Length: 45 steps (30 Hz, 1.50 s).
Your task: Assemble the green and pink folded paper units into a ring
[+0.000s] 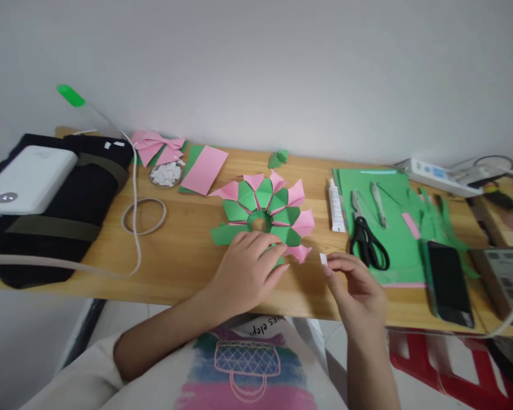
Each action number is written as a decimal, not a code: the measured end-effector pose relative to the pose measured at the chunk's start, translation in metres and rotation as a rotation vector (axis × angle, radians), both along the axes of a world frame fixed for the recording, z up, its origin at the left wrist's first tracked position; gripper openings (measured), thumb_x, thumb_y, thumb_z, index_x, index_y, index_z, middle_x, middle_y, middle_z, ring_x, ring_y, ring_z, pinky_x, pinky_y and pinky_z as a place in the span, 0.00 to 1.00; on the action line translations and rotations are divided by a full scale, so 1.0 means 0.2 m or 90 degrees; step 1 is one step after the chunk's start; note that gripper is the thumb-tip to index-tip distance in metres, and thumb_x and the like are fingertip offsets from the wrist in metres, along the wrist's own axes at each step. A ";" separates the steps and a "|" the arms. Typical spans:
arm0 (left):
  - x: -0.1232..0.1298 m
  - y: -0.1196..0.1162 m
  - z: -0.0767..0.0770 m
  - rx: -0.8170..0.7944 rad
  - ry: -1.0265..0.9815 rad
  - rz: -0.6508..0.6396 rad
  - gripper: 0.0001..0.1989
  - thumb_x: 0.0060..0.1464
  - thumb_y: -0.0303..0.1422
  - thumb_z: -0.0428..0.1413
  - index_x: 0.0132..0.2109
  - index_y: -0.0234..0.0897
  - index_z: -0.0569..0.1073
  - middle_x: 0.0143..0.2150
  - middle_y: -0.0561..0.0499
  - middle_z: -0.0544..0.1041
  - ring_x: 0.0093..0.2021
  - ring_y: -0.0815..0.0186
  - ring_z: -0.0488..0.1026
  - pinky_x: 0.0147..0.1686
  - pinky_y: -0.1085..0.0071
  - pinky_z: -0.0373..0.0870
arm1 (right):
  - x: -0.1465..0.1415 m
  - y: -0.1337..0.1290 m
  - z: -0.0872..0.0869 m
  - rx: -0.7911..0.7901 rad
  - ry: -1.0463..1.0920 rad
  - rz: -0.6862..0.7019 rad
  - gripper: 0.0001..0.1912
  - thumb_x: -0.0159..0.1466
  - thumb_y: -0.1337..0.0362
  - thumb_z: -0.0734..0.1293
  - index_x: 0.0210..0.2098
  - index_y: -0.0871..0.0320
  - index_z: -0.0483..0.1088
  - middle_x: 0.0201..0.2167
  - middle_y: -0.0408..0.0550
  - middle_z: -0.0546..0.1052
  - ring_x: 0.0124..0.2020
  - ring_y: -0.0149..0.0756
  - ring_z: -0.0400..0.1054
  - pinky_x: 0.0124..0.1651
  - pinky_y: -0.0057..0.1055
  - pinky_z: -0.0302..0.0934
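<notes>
A ring of folded green and pink paper point(263, 196) lies on the wooden table, its pink points facing outward. My left hand point(250, 270) rests over the ring's near edge, fingers bent and pressed together on the paper; what lies beneath them is partly hidden. To the right of the ring, my right hand point(357, 285) pinches a small white piece point(324, 259) between thumb and forefinger. A small dish of white bits point(166, 173) sits at the back left, beside stacked pink and green paper point(205, 169).
Right of the ring are a glue tube point(336, 206), black scissors point(367, 242), green sheets point(393, 265), a phone point(448, 283) and a power strip point(440, 175). A white power bank point(29, 177) lies on black cloth at left, with a cable crossing the table.
</notes>
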<state>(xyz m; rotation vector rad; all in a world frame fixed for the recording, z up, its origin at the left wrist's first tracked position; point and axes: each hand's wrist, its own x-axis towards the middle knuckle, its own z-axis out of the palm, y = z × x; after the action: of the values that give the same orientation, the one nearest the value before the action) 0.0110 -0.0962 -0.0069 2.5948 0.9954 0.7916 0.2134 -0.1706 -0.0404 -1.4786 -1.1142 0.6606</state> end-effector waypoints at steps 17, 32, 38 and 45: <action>0.06 0.12 -0.03 -0.168 0.031 0.006 0.08 0.61 0.26 0.51 0.38 0.35 0.75 0.35 0.50 0.77 0.38 0.61 0.71 0.39 0.64 0.63 | 0.01 0.13 -0.03 -0.138 0.459 0.138 0.07 0.52 0.60 0.76 0.26 0.52 0.75 0.41 0.46 0.79 0.45 0.40 0.73 0.43 0.34 0.68; 0.04 0.19 0.02 -0.371 -0.175 0.052 0.12 0.54 0.20 0.51 0.40 0.35 0.76 0.39 0.50 0.80 0.40 0.65 0.75 0.41 0.71 0.69 | -0.11 0.19 0.07 -0.072 0.514 0.263 0.04 0.56 0.60 0.74 0.28 0.51 0.76 0.46 0.45 0.79 0.46 0.38 0.73 0.50 0.38 0.67; -0.02 0.23 0.21 -0.476 -0.269 -0.019 0.10 0.53 0.22 0.51 0.39 0.34 0.76 0.34 0.51 0.79 0.34 0.69 0.74 0.35 0.74 0.69 | -0.13 0.25 0.25 0.026 0.485 0.369 0.03 0.58 0.60 0.72 0.30 0.50 0.75 0.47 0.43 0.77 0.45 0.38 0.72 0.50 0.40 0.67; -0.06 0.27 0.41 -0.669 -0.391 -0.044 0.07 0.49 0.20 0.55 0.35 0.32 0.75 0.32 0.51 0.79 0.34 0.70 0.76 0.36 0.75 0.72 | -0.16 0.32 0.46 0.080 0.394 0.361 0.03 0.57 0.60 0.73 0.28 0.50 0.75 0.48 0.45 0.77 0.46 0.41 0.73 0.47 0.41 0.69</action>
<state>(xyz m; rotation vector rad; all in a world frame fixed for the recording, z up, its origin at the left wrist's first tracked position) -0.0015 -0.0418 0.0750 1.3667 0.7928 0.6974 0.1813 -0.1060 0.0519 -0.7464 -1.0446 1.3094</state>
